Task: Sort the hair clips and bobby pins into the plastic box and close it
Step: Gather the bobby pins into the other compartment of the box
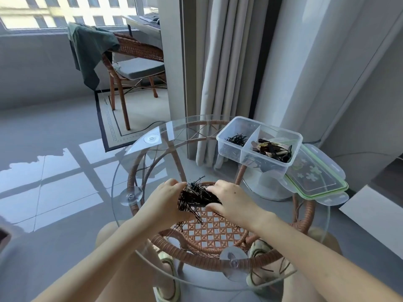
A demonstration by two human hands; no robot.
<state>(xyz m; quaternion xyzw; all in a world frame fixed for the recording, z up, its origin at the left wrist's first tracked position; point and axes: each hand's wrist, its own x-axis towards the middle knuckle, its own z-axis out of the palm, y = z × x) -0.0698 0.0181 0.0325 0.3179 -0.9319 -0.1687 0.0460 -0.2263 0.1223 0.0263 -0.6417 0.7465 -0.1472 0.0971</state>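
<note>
Plastic box [229, 149] far-right on table [165, 149]; lid [316, 177] beside.

Bright daylight from window [65, 12], floor [54, 171] glare, wide-angle edge distortion

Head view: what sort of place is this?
Most likely a home, a sitting corner beside a glazed balcony: a round glass-topped rattan table, a brown wicker chair with a grey cushion by the wide window, and long grey curtains.
</note>
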